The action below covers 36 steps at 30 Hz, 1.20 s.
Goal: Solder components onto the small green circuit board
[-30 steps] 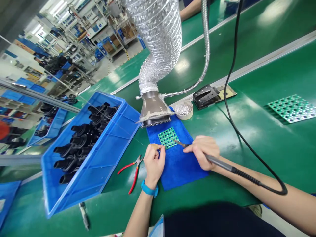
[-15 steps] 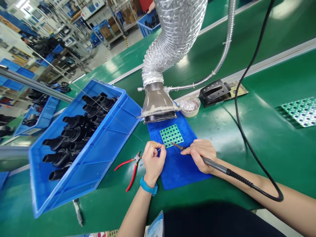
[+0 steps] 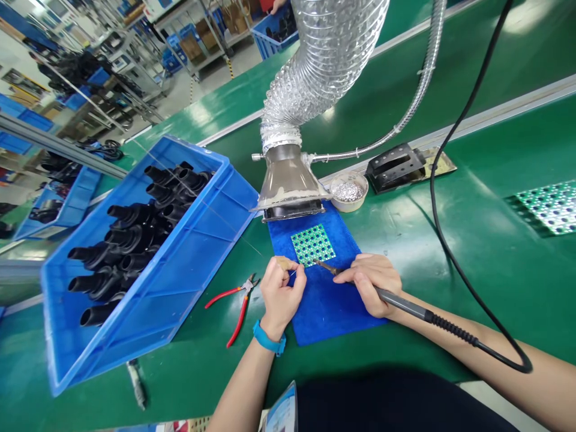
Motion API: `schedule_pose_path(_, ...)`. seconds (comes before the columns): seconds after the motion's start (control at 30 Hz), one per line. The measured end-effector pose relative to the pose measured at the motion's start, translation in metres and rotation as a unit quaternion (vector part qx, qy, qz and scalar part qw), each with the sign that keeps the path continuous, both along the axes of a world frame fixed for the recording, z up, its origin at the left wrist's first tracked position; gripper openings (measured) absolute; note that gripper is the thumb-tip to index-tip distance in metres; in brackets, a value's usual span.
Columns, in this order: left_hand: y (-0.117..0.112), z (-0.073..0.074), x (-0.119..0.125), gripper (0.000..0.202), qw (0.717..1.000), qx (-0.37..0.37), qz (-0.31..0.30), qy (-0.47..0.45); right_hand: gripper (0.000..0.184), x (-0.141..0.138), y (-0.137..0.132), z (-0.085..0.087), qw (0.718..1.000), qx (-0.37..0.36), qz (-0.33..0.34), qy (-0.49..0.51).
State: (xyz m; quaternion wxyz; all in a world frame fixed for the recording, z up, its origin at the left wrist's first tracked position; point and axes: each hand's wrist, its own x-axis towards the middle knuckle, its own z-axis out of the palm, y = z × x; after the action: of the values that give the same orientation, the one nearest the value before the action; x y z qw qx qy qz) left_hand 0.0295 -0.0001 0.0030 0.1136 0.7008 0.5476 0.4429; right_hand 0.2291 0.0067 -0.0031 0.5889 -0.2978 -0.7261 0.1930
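My right hand (image 3: pixel 375 283) is wrapped round the grey handle of a soldering iron (image 3: pixel 402 306). The iron's tip meets the near edge of a green circuit board (image 3: pixel 312 245) dotted with rows of dark round spots. That board lies flat on a blue cloth (image 3: pixel 333 312). At the board's near left corner, my left hand (image 3: pixel 281 291) is closed in a pinch on a thin strand of solder wire (image 3: pixel 294 273). Whether the wire touches the iron's tip is too small to tell.
Over the board hangs a fume extraction hood (image 3: pixel 292 183) on a silver duct. Left stands a blue crate (image 3: pixel 211 222) of black parts, with red-handled cutters (image 3: pixel 245 291) beside it. Behind are a solder-filled bowl (image 3: pixel 348 192) and an iron stand (image 3: pixel 396 168). Another board (image 3: pixel 551 207) lies right.
The view has shifted slightly. Both hands keep their grips, and the iron's tip stays at the board's near edge; its handle and cable sit a little farther right in view.
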Motion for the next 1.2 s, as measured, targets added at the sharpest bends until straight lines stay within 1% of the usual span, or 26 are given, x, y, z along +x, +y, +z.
schedule_pose_path(0.13, -0.0012, 0.0009, 0.0007, 0.015, 1.0, -0.012, -0.017, -0.002, 0.029, -0.0003, -0.0005, 0.0012, 1.0, -0.002, 0.006, 0.007)
schedule_pose_path(0.5, 0.0005, -0.0002, 0.001, 0.018, 0.999, -0.026, -0.032, 0.016, 0.027, -0.0037, 0.0002, -0.0007, 1.0, -0.007, 0.009, 0.0)
schedule_pose_path(0.77, -0.0013, -0.0001, -0.0032, 0.012, 1.0, 0.007, -0.003, -0.011, 0.03, 0.0028, 0.0, 0.0033, 1.0, 0.005, -0.005, 0.013)
schedule_pose_path(1.0, -0.0026, 0.0003, 0.0024, 0.008, 0.999, -0.012, -0.047, 0.025, 0.033, 0.0057, -0.0012, 0.0093, 0.999, -0.015, -0.031, 0.026)
schedule_pose_path(1.2, -0.002, -0.001, 0.0052, 0.007, 0.997, 0.005, -0.062, 0.051, 0.032, 0.0038, -0.0016, 0.0061, 0.999, -0.025, -0.025, 0.017)
